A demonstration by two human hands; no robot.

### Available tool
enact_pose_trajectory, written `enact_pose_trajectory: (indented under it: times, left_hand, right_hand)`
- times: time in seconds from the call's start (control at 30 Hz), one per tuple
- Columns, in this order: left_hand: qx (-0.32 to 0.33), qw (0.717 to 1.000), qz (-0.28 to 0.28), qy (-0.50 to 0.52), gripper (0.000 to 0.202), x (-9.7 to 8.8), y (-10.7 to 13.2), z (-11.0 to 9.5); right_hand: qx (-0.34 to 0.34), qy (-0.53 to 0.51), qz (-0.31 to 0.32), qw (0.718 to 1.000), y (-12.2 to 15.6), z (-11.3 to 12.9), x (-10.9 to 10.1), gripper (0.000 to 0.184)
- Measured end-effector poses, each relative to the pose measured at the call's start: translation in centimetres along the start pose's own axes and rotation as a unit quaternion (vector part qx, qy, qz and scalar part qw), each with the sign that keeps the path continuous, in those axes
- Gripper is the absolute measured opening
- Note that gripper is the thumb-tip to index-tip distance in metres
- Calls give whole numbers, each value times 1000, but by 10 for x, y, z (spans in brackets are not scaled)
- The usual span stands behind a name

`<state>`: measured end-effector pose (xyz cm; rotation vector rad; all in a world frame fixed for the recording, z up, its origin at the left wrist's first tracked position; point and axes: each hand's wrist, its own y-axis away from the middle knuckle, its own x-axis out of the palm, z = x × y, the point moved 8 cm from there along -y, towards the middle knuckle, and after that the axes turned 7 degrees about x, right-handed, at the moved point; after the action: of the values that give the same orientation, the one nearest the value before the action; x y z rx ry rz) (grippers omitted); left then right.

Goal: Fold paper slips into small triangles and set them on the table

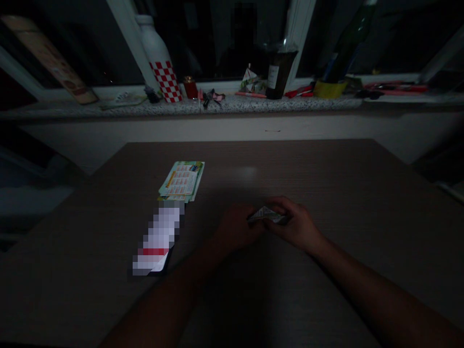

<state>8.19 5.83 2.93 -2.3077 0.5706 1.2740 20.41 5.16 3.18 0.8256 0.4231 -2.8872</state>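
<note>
A small folded piece of printed paper (266, 213), pale with some green, is held between my two hands above the middle of the table. My left hand (241, 223) is closed on its left end, with the fingers in deep shadow. On the other end, my right hand (295, 221) pinches it between thumb and fingers. To the left lies a small stack of printed sheets (182, 180), green-edged with rows of red and white boxes. Nearer to me, next to the stack, rests a lit phone (159, 237) whose screen is blurred out.
Along the stone windowsill (224, 104) stand a red-and-white checkered bottle (165, 72), a dark cup (279, 75), a green bottle (350, 41) in a yellow tape roll (329, 90), and a folded paper shape (251, 79). The wooden table (344, 179) is dimly lit.
</note>
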Motion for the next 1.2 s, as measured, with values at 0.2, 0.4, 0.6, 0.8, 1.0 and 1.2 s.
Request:
enact_pose_trajectory:
  times: [0.2,0.4,0.6,0.8,1.0,1.2]
  left_hand:
    - [4,1000,-5,10,18,-2,-2,1]
    - [-16,999,11,45,19,-4,0,5]
    - [-54,989,55,129,16,0,2,8]
    - [-33,983,73,165,18,5,3,10]
    - [-23,975,78,206,26,9,5,13]
    - [-19,958,45,284,34,3,5,13]
  right_hand:
    - [-5,-8,-2,1000,1,2,-1,28]
    - [2,-16,-8,1000,1,1,-4,25]
    - [3,-27,-5,1000,0,-1,-5,25]
    - [3,-34,-2,999,0,-5,-5,27]
    - [16,-40,10,999,0,-8,-4,27]
    - [36,-70,11,997,0,-13,-6,28]
